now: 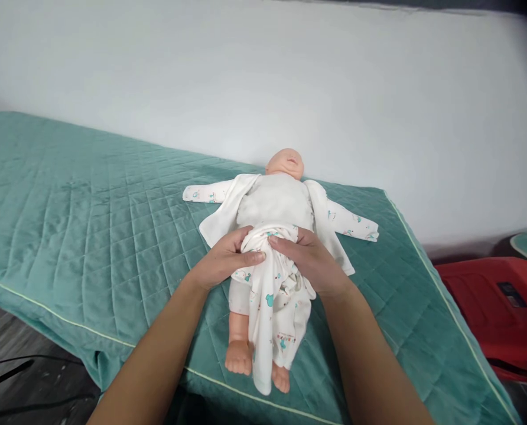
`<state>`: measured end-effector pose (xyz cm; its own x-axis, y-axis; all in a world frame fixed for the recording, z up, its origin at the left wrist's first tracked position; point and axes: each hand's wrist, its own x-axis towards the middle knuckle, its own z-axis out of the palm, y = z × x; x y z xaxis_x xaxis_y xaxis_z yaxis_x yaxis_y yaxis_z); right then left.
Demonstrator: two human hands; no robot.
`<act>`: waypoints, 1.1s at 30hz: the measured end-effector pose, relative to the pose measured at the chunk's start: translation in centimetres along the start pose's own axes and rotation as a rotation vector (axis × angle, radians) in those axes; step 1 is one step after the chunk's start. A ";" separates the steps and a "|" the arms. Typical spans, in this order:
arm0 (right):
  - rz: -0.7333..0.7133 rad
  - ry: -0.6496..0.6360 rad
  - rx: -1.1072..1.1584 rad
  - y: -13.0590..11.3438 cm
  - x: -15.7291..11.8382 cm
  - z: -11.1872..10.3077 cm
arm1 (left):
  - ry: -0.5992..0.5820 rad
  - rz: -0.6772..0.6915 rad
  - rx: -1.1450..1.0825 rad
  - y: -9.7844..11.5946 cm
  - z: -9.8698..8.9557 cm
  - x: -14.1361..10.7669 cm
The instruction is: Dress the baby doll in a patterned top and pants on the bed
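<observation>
White baby trousers [267, 295] with a small teal-and-red print are lying bunched over the hips of a baby doll [275, 203]. The person's left hand [228, 257] and right hand [319, 262] are gripping the gathered cloth from either side; both thumbs are pressing on top, while most of the other fingers are disappearing behind the folds. The doll's head is tipping back, its crown hidden, and the sleeves of an open white jacket [221, 215] are covering its hands. One trouser leg is wrapping a doll leg nearly to the toes; the other is hanging as a flattened, loose tube beside a bare foot [238, 357]. Beneath, a velvety teal quilted cover [113, 236] is showing diamond stitching. The feet are lying near its pale-piped front edge, the head close to a smooth white wall [201, 88]. Broad quilting is stretching leftward, a narrower strip rightward, where a red plastic object [471, 307], hard to identify, is running out of view.
</observation>
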<state>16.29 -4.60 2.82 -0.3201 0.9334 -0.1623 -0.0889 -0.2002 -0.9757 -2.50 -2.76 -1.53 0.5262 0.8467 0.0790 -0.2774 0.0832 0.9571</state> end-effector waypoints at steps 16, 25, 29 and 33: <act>-0.031 -0.164 -0.493 -1.7 -1.0 0.8 | 0.259 0.048 -0.274 2.7 3.9 -5.5; -0.136 -0.143 -1.080 -1.3 -3.1 1.6 | 0.534 -0.253 -0.485 5.5 10.1 -12.4; -0.279 -0.250 -1.277 -1.1 -4.0 1.9 | 0.641 -0.276 -0.616 5.1 13.2 -15.3; -0.346 -0.323 -1.465 -0.5 -4.5 2.2 | 0.733 -0.283 -0.636 2.7 15.0 -17.4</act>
<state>15.66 -9.32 4.38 -0.6812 0.7300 -0.0558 0.7136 0.6451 -0.2732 -0.31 -25.15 3.83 0.0750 0.8489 -0.5232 -0.7082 0.4148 0.5713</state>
